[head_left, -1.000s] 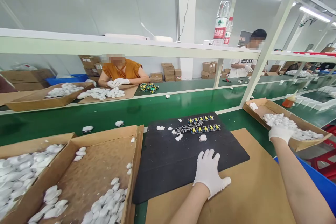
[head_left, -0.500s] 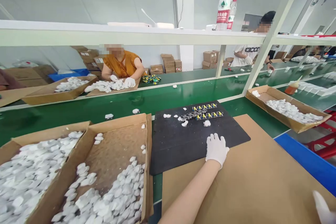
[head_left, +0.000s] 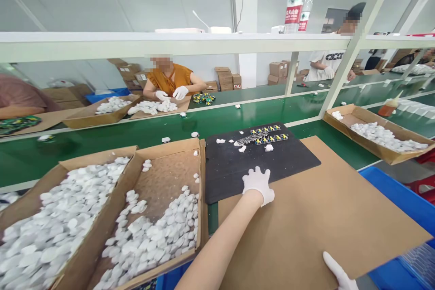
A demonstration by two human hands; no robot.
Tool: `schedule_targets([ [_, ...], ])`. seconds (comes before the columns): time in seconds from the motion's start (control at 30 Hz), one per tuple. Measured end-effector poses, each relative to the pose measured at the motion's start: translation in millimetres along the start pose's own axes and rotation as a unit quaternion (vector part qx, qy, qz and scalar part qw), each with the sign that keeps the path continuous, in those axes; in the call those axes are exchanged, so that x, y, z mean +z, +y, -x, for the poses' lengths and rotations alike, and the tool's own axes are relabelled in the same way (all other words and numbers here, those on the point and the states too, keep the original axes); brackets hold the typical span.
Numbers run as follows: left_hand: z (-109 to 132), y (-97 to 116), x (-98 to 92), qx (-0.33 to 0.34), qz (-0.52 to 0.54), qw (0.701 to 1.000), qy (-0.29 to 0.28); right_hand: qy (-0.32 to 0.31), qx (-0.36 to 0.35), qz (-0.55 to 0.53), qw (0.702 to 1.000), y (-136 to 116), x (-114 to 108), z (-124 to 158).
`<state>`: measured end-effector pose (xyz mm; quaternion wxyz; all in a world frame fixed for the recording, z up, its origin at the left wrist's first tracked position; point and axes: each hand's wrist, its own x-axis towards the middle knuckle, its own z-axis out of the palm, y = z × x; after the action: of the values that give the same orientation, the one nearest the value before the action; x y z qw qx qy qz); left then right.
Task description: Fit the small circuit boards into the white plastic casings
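My left hand [head_left: 257, 183], in a white glove, lies flat with fingers spread on the near edge of a black mat [head_left: 282, 163]. It holds nothing. On the far part of the mat sit small circuit boards [head_left: 263, 137] with yellow parts and a few white plastic pieces [head_left: 269, 147]. My right hand [head_left: 338, 273], also gloved, shows only partly at the bottom edge, resting at the near edge of a brown cardboard sheet [head_left: 316, 217] with a finger stretched out. Two cardboard trays [head_left: 163, 176] full of white plastic pieces stand to the left of the mat.
A green conveyor belt [head_left: 210, 122] runs across behind the mat. A cardboard tray of white pieces [head_left: 374, 133] sits at the right, a blue bin [head_left: 404, 199] below it. Across the belt a seated person in an orange top [head_left: 170, 80] handles white pieces. Water bottles [head_left: 296, 0] stand on the shelf.
My right hand left the tray at the right and came down to the near edge of the cardboard sheet. My left hand slid a little left along the mat's edge. The view tilted down.
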<state>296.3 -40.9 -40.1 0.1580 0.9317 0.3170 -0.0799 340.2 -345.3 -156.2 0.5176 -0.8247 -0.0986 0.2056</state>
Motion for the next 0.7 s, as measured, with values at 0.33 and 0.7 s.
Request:
schedule_targets([
  [0.33, -28.8, 8.9, -34.4, -0.002, -0.075, 0.989, -0.131, 0.006, 0.068, -0.119, 0.991, -18.6, 7.8, 0.3],
  [0.7, -42.8, 4.9, -27.1, 0.02, -0.091, 0.992, -0.089, -0.043, 0.008, -0.025, 0.999, 6.5, 6.9, -4.7],
])
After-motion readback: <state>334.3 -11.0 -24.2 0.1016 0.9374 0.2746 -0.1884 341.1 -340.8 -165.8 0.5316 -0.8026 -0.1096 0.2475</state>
